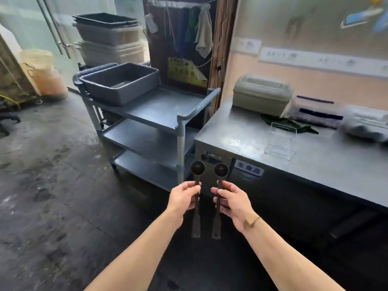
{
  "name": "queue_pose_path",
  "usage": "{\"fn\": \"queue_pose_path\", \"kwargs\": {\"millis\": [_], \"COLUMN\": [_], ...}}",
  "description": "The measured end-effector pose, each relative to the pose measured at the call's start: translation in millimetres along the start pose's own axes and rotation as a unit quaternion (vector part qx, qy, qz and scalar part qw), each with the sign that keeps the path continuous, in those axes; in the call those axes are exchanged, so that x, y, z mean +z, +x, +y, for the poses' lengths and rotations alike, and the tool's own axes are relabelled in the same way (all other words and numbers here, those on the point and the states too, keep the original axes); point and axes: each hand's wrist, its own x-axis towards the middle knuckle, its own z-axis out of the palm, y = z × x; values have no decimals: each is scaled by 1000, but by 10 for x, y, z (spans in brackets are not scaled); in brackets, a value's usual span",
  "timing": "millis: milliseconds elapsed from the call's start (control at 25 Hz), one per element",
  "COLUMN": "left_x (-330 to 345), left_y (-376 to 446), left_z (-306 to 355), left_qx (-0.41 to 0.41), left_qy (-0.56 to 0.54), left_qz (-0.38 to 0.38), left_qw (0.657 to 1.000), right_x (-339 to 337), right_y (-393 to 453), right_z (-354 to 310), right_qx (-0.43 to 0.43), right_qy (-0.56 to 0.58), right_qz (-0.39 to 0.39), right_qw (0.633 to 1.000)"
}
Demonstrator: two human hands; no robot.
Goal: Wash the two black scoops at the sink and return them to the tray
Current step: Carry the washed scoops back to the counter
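My left hand [184,198] pinches one black scoop [197,198] by its handle and my right hand [233,203] pinches the other scoop [219,198], both upright, bowls up, side by side in mid-air. Ahead stands a grey cart [168,114] carrying a grey tub [119,80]. To the right is a steel counter [241,131] with a clear container [281,141].

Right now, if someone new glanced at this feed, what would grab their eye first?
Front and centre, the left hand and right hand each hold a black scoop upright by its handle: the left scoop and right scoop, bowls up, side by side. Behind them stands a grey three-shelf cart with a grey tub on top; a steel counter runs along the right.
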Motion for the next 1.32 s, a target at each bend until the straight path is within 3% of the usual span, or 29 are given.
{"fn": "queue_pose_path", "kwargs": {"millis": [240,520,840,1320], "left_x": [481,1210,2128,3511], "left_y": [439,825,1311,2015], "left_z": [241,345,504,824], "left_qx": [10,9,5,3], "left_qy": [43,80,103,86], "left_qz": [-93,-181,-219,-177], "left_qw": [995,980,970,980], "right_x": [-325,-921,-1732,-2963], "right_y": [99,307,850,1812], "right_z": [-211,-367,-678,-1399], "right_qx": [-21,-36,-41,-47], "right_qy": [50,92,97,82], "right_qz": [108,180,148,123], "right_qw": [993,979,983,988]}}
